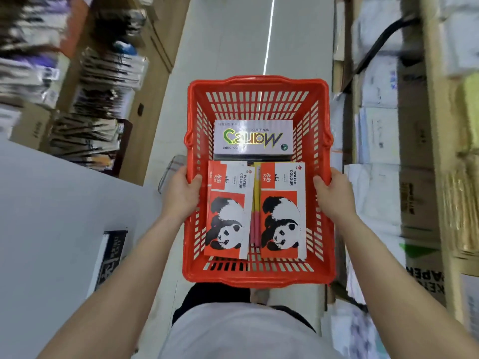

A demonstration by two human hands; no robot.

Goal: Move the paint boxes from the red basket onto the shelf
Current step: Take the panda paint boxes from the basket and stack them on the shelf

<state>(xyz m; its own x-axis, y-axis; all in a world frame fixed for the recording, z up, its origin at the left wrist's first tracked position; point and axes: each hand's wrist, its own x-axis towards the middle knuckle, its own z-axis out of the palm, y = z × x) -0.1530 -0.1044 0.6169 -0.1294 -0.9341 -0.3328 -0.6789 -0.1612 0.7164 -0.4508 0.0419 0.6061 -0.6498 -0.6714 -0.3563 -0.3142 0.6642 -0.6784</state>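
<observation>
Gripping the red basket by its two long rims, the left hand and the right hand each hook a thumb inside against the slotted wall. The other fingers are hidden beyond the rim. The basket is held level in front of the person's torso. A grey wire handle hangs outside the left rim, just beside the left hand.

To the left, a white surface comes close to the left forearm, with a dark book lying on it. Beyond it stands the left shelving, packed with blurred stock. To the right, the right shelving, full of stacked paper packs and cartons, sits just beside the basket's right rim. Between the two sides a pale floor aisle runs open straight ahead.

All the paint boxes lie inside the basket. Two red-and-white panda boxes, the left panda box and the right panda box, lie flat side by side at the near end. A narrow yellow-and-pink item shows in the gap between them. Across the middle lies a white Marie's box, flat, on something dark beneath it. The basket's far end shows bare grid.
</observation>
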